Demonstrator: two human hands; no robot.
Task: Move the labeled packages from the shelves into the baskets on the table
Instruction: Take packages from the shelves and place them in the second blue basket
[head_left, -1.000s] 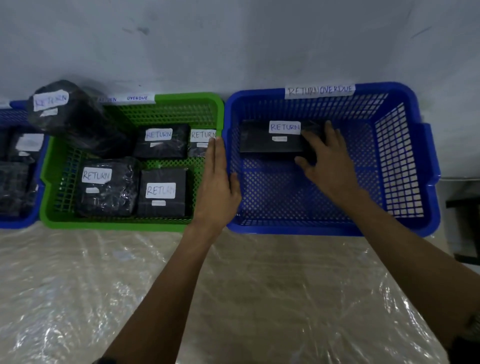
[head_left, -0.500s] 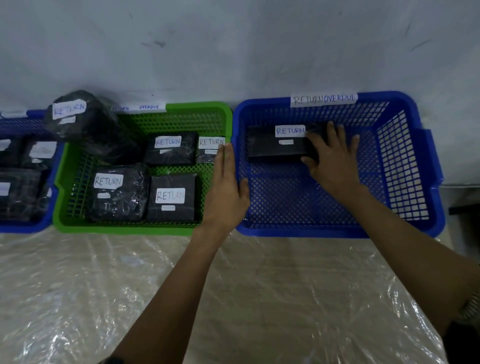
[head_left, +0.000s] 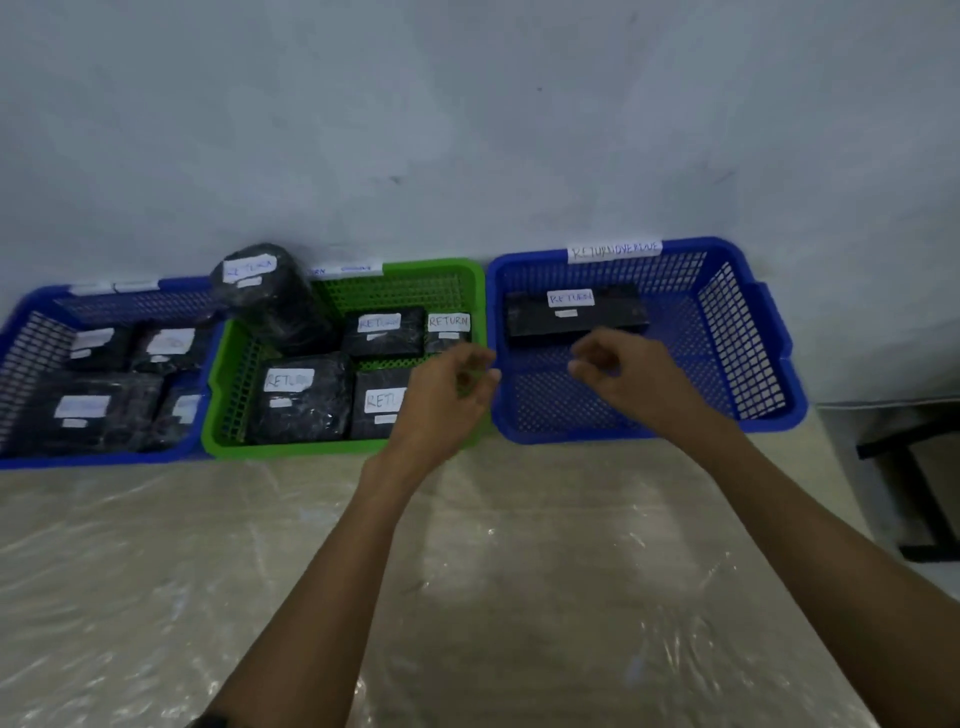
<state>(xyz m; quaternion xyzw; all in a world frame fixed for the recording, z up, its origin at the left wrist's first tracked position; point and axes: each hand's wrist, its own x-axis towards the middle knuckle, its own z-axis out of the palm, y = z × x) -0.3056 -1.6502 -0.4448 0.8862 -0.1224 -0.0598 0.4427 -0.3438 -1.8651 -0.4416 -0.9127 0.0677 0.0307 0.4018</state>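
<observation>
Left hand hovers over the right rim of the green basket; right hand hovers above the mesh floor of the right blue basket. Both are loosely curled and hold nothing. One black RETURN package lies along that basket's back wall. The green basket and the left blue basket each hold several labeled packages.

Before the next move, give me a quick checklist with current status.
1. Left hand empty: ok, nothing held.
2. Right hand empty: ok.
3. Flat black wrapped package labelled RETURN lies inside right-hand blue plastic mesh basket: ok.
4. Hands off that package: ok.
5. Free floor space in that basket: ok.
6. Next package on shelves: cannot tell, shelves out of view.
</observation>
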